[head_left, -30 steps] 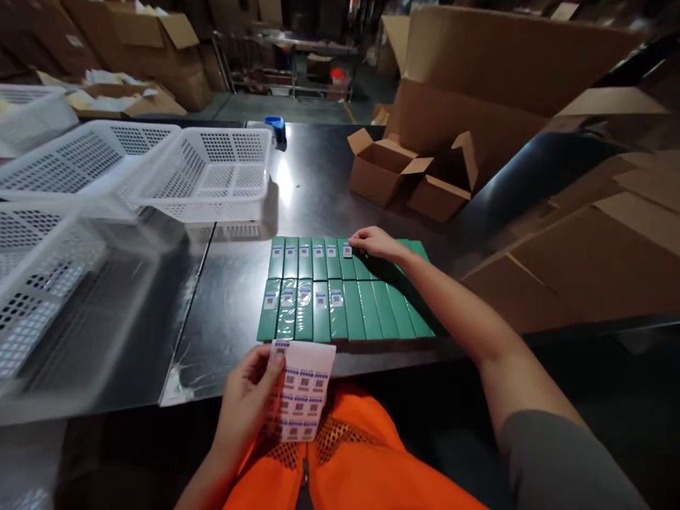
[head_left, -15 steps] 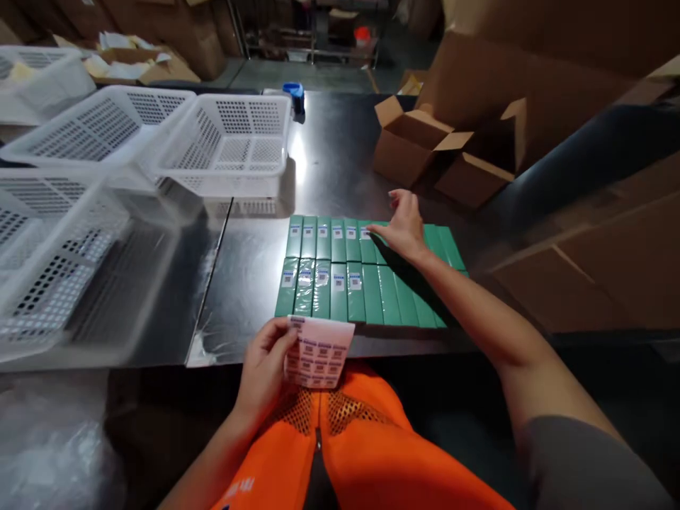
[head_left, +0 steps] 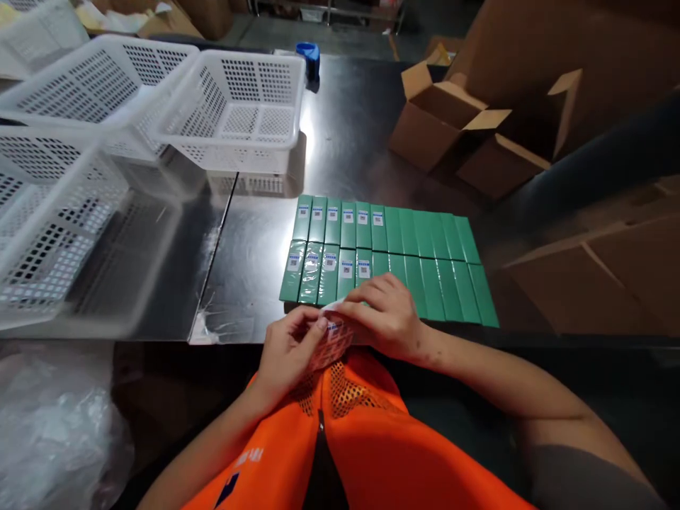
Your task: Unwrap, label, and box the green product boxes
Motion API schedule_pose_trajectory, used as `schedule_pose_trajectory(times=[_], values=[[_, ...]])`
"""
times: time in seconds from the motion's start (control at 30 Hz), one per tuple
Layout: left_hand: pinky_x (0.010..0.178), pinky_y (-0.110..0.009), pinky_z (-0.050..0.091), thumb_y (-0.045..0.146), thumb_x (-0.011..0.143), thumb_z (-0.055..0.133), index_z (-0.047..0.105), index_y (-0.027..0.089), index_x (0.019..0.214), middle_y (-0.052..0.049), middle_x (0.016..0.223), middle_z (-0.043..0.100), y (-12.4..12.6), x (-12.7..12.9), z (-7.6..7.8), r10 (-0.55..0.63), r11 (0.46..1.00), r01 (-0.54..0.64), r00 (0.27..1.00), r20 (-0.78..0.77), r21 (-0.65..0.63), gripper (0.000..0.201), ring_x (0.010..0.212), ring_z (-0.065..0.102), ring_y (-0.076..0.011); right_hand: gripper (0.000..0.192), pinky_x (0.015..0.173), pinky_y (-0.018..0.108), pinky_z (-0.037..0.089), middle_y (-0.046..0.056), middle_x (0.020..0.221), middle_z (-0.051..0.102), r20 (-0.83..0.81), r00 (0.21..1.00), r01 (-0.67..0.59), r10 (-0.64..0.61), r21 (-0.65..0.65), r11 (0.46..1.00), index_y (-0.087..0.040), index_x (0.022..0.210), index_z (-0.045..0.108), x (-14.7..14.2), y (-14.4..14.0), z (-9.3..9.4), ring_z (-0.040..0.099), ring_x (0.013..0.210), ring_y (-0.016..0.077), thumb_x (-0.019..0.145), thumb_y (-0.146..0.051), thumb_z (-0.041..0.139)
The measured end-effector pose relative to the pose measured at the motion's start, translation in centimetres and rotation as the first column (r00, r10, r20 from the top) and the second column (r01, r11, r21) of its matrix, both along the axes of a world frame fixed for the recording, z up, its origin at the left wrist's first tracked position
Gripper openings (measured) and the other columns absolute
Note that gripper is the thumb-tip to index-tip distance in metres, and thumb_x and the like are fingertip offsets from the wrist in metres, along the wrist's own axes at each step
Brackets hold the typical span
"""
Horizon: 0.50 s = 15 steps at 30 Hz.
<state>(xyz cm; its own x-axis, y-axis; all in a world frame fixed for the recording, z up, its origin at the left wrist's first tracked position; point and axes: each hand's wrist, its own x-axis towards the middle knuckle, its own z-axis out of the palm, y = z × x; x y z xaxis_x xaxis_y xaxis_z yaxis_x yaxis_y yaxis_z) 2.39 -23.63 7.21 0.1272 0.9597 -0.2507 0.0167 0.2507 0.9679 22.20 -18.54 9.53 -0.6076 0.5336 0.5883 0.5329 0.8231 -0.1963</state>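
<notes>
My left hand [head_left: 295, 343] pinches a sheet of stickers [head_left: 334, 343] just over my lap, at the table's near edge. Fingers of my right hand [head_left: 385, 315] are closed at the sheet's upper edge, which is bent; whether a single sticker is between them is hidden. Beyond both hands, two rows of narrow green boxes [head_left: 425, 237] lie side by side on the metal table [head_left: 255, 234]. White labels with a blue strip and a square code [head_left: 377, 218] sit on the left boxes of each row; the boxes on the right show plain green.
White perforated baskets [head_left: 239, 145] stand at the left and far left. A blue tape dispenser or similar object [head_left: 309, 60] is at the back edge. Open cardboard boxes [head_left: 425, 134] stand at the back right. Clear plastic [head_left: 64, 425] lies low at the left.
My right hand has come back from the far row of green boxes to the sticker sheet. A label shows on that row's sixth box. The sheet is now bent, and the view has tipped downward.
</notes>
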Motion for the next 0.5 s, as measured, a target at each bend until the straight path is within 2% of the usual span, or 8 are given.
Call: schedule_pose_trajectory(times=[0.13, 0.2, 0.23, 0.3, 0.33, 0.4, 0.47, 0.5], values=[[0.061, -0.02, 0.046, 0.048, 0.087, 0.062, 0.068, 0.017, 0.083, 0.0, 0.071, 0.066, 0.1, 0.0, 0.3, -0.017, 1.0, 0.017, 1.0, -0.025, -0.008, 0.031, 0.065, 0.058, -0.0128, 0.014, 0.057, 0.034, 0.03, 0.002, 0.081, 0.073, 0.061, 0.997, -0.07, 0.056, 0.261, 0.963, -0.017, 0.089, 0.07, 0.0, -1.5, -0.9, 0.055, 0.066, 0.0155, 0.094, -0.014, 0.057], [0.056, -0.019, 0.042, 0.049, 0.088, 0.06, 0.065, 0.017, 0.077, 0.002, 0.063, 0.059, 0.1, -0.1, 0.3, -0.001, 1.0, 0.0, 0.999, -0.054, -0.022, 0.035, 0.059, 0.052, -0.0111, 0.012, 0.056, 0.033, 0.03, 0.002, 0.079, 0.072, 0.082, 0.981, -0.191, 0.175, 0.267, 0.945, -0.016, 0.085, 0.069, -0.1, -2.4, -0.6, 0.056, 0.064, 0.0142, 0.093, -0.014, 0.059], [0.053, -0.019, 0.039, 0.05, 0.088, 0.059, 0.063, 0.017, 0.074, 0.003, 0.06, 0.055, 0.1, -0.2, 0.3, 0.008, 0.999, -0.01, 0.998, -0.069, -0.037, 0.036, 0.057, 0.049, -0.0105, 0.011, 0.056, 0.033, 0.032, 0.002, 0.08, 0.072, 0.072, 0.966, -0.257, 0.247, 0.221, 0.941, -0.016, 0.085, 0.068, 0.0, -2.7, -0.2, 0.058, 0.065, 0.0138, 0.093, -0.015, 0.06], [0.051, -0.019, 0.037, 0.053, 0.089, 0.058, 0.061, 0.017, 0.074, 0.004, 0.059, 0.052, 0.1, -0.4, 0.1, 0.029, 0.997, -0.035, 0.996, -0.089, -0.071, 0.039, 0.055, 0.046, -0.0104, 0.009, 0.06, 0.032, 0.039, 0.002, 0.083, 0.072, -0.048, 0.943, -0.329, 0.329, 0.012, 0.944, -0.017, 0.089, 0.067, 0.5, -2.7, 1.1, 0.061, 0.07, 0.0136, 0.095, -0.02, 0.061], [0.051, -0.019, 0.037, 0.054, 0.089, 0.057, 0.061, 0.017, 0.075, 0.004, 0.06, 0.052, 0.1, -0.5, 0.1, 0.042, 0.995, -0.05, 0.995, -0.095, -0.083, 0.039, 0.056, 0.046, -0.0106, 0.008, 0.063, 0.031, 0.042, 0.003, 0.086, 0.072, -0.141, 0.943, -0.32, 0.301, -0.134, 0.938, -0.018, 0.092, 0.066, 1.1, -2.3, 1.8, 0.063, 0.074, 0.0139, 0.096, -0.023, 0.062], [0.052, -0.019, 0.039, 0.055, 0.089, 0.057, 0.062, 0.017, 0.078, 0.003, 0.062, 0.054, 0.1, -0.8, 0.0, 0.072, 0.992, -0.082, 0.993, -0.095, -0.099, 0.039, 0.058, 0.047, -0.0111, 0.011, 0.069, 0.029, 0.046, 0.004, 0.088, 0.07, -0.274, 0.956, -0.213, 0.1, -0.421, 0.882, -0.019, 0.093, 0.065, 2.7, -0.6, 2.8, 0.063, 0.08, 0.0145, 0.096, -0.03, 0.062], [0.053, -0.019, 0.039, 0.054, 0.089, 0.058, 0.062, 0.017, 0.079, 0.003, 0.063, 0.056, 0.2, -1.0, 0.0, 0.102, 0.988, -0.111, 0.991, -0.09, -0.104, 0.039, 0.059, 0.048, -0.0111, 0.019, 0.066, 0.028, 0.046, 0.002, 0.083, 0.066, -0.262, 0.953, -0.053, -0.152, -0.638, 0.768, -0.02, 0.088, 0.065, 4.7, 2.2, 3.1, 0.06, 0.075, 0.0141, 0.094, -0.038, 0.063], [0.053, -0.019, 0.039, 0.054, 0.089, 0.058, 0.062, 0.017, 0.079, 0.003, 0.063, 0.057, 0.2, -1.1, 0.1, 0.112, 0.988, -0.121, 0.99, -0.089, -0.101, 0.038, 0.058, 0.049, -0.011, 0.026, 0.062, 0.028, 0.043, 0.002, 0.078, 0.064, -0.204, 0.949, 0.02, -0.242, -0.725, 0.688, -0.019, 0.085, 0.065, 5.8, 3.7, 2.9, 0.057, 0.069, 0.0135, 0.092, -0.044, 0.063]])
